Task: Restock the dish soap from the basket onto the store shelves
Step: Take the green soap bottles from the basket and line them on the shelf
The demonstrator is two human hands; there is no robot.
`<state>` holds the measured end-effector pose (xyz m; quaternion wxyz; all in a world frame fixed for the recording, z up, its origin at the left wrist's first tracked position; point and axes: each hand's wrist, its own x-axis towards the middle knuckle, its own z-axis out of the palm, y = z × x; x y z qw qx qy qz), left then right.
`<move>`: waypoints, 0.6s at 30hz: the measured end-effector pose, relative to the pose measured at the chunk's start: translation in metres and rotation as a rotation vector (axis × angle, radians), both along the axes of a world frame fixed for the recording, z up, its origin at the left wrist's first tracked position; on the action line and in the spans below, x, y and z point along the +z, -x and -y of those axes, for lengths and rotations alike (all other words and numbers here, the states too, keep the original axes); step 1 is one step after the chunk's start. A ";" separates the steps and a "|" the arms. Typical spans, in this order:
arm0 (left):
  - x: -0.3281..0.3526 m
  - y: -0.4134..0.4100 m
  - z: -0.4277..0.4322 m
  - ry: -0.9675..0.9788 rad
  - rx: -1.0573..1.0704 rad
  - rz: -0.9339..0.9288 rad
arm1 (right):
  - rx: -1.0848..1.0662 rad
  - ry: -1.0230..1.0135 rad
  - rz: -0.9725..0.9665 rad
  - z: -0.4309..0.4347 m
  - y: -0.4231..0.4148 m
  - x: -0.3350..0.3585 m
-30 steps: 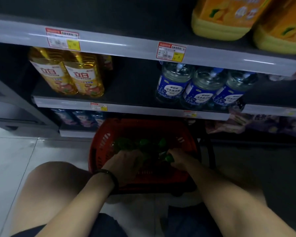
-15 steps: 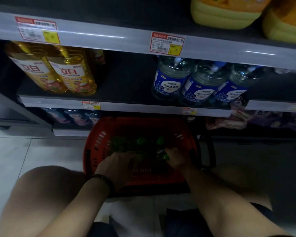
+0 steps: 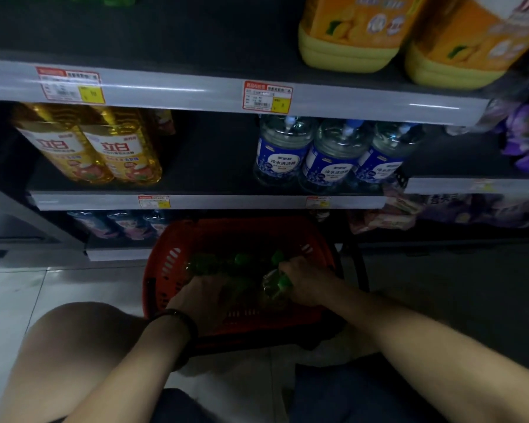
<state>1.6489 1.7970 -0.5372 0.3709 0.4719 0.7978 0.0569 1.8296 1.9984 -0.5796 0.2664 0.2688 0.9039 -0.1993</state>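
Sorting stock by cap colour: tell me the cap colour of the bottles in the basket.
Green caps, on the bottles in the red basket; seen in the head view.

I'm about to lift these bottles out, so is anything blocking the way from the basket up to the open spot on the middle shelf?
Nothing visible blocks it. Both hands, left hand and right hand, are already on the green-capped bottles in the red basket. The bare stretch of middle shelf lies between the yellow bottles and the blue-labelled bottles.

The basket (image 3: 165, 270) sits on the floor (image 3: 28, 294) before the shelves (image 3: 211, 203), dish soap bottles (image 3: 242, 261) inside it, both hands reaching in.
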 end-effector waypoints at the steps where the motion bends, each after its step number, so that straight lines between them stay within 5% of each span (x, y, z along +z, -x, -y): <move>1: -0.003 0.000 0.001 0.000 -0.014 -0.010 | 0.007 0.006 -0.025 0.001 -0.003 0.019; 8: 0.006 -0.007 0.011 -0.158 -0.037 -0.023 | 0.022 -0.052 -0.230 0.012 -0.021 0.169; 15: 0.090 -0.030 0.005 -0.539 0.181 0.425 | 0.109 -0.164 -0.363 0.032 -0.022 0.298; 18: 0.122 -0.051 -0.001 -0.674 0.237 0.460 | 0.102 -0.189 -0.413 0.044 -0.012 0.343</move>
